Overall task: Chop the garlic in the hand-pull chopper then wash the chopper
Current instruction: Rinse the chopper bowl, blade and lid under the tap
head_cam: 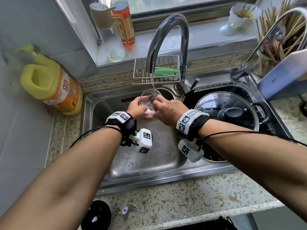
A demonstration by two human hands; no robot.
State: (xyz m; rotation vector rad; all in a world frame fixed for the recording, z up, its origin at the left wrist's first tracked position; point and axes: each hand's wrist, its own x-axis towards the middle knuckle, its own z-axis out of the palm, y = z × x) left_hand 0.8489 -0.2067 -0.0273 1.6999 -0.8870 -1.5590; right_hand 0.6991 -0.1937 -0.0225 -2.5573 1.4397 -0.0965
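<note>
– Starting with the edges: what hems the hands in?

– The left basin (pixel 149 155) of the steel sink leaves open room beneath both wrists, its floor wet. Its front rim runs along the speckled counter (pixel 182 193). Behind, the curved faucet (pixel 167 39) arches over the hands, and a wire rack (pixel 171 70) hangs on the back rim, just beyond the spout. To the right, past the divider, a glass pot lid (pixel 232 103) fills the other basin. A yellow detergent jug (pixel 51 83) stands on the counter at the far left, well apart from the hands.

– And where is the chopper?

– In pieces. The clear chopper bowl (pixel 148 98) is held over the left basin, under the spout. The black chopper lid (pixel 98 216) and the blade unit (pixel 126 209) lie on the counter in front of the sink, near the bottom edge of the view.

– How do the fingers sit?

– The left hand (pixel 137 108) has its fingers curled round the bowl's left side. The right hand (pixel 167 112) grips the right rim; whether its thumb reaches inside, I cannot tell. Both wrists carry black straps with white marker blocks.

– What does the bowl look like?

– Transparent, round, tilted with its mouth towards the window. The water stream (pixel 153 87) falls from the spout into it, and water pools at its low side. No garlic bits show through the wall.
</note>
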